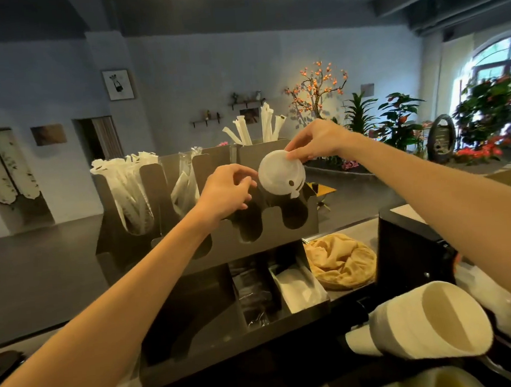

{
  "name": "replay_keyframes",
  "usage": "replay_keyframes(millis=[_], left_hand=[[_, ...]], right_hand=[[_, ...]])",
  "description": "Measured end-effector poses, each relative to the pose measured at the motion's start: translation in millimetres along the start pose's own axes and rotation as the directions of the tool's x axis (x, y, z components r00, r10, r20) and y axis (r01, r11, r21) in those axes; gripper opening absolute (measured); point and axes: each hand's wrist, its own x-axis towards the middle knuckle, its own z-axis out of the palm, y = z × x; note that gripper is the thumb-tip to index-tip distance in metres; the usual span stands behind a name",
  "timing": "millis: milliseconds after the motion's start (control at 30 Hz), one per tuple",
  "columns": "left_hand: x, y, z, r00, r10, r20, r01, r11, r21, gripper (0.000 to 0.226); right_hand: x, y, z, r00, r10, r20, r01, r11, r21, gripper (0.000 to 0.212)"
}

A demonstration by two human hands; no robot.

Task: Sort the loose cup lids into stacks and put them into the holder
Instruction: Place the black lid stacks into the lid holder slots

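Observation:
A white cup lid [280, 173], possibly the top of a small stack, is tilted above the right-hand slots of the dark holder [307, 223]. My right hand [314, 141] pinches its upper right rim. My left hand [226, 189] sits just left of the lid, fingers curled, fingertips at or near its left edge; whether they touch it is unclear. The holder's front wall has rounded cut-outs, and the slots below the lid look dark.
Wrapped straws [126, 184] fill the holder's back compartments. Lower trays hold napkins [300, 287] and clear packets. A crumpled tan cloth [340, 260] lies to the right, beside a black machine [409, 249]. A white jug [423, 320] lies tipped at the front right.

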Motion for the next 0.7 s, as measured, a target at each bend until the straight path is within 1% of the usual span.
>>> replay_keyframes(millis=[67,133,200,267,400,467,567,633,700], left_hand=[[3.7,-0.7,3.1,0.999,0.044,-0.003,-0.044,0.995,0.086,0.027],[6.7,-0.6,6.8,0.996,0.086,0.030,-0.090,0.982,0.163,0.028],[9.4,-0.3,10.3,0.988,0.114,0.103,-0.134,0.966,0.222,0.029],[13.3,0.5,13.8,0.974,0.109,0.198,-0.159,0.953,0.259,0.030],[22.7,1.2,24.3,0.940,0.058,0.336,-0.184,0.915,0.358,0.033],[27.3,0.0,28.2,0.911,0.041,0.411,-0.224,0.884,0.409,0.043],[32.2,-3.3,30.3,0.837,-0.020,0.546,-0.313,0.802,0.509,0.060],[36.5,-6.3,32.1,0.819,-0.065,0.570,-0.342,0.743,0.576,0.074],[40.7,-8.7,35.0,0.818,-0.094,0.567,-0.374,0.662,0.649,0.088]], right_hand=[[7.8,2.5,7.5,0.999,-0.032,0.016,0.033,0.991,-0.126,0.027],[14.0,3.3,14.9,0.997,-0.068,0.037,0.075,0.968,-0.240,0.026],[17.9,4.0,23.1,0.993,-0.102,0.067,0.118,0.941,-0.316,0.025],[19.8,6.1,31.1,0.985,-0.121,0.124,0.159,0.916,-0.368,0.023],[20.4,8.0,47.6,0.976,-0.082,0.200,0.167,0.875,-0.455,0.024],[20.1,9.0,55.4,0.969,-0.071,0.236,0.182,0.853,-0.489,0.026],[19.1,12.3,64.9,0.967,-0.072,0.243,0.204,0.789,-0.579,0.028],[19.0,12.7,68.2,0.969,-0.093,0.228,0.225,0.713,-0.664,0.027],[19.1,12.5,70.0,0.961,-0.105,0.257,0.263,0.640,-0.722,0.026]])
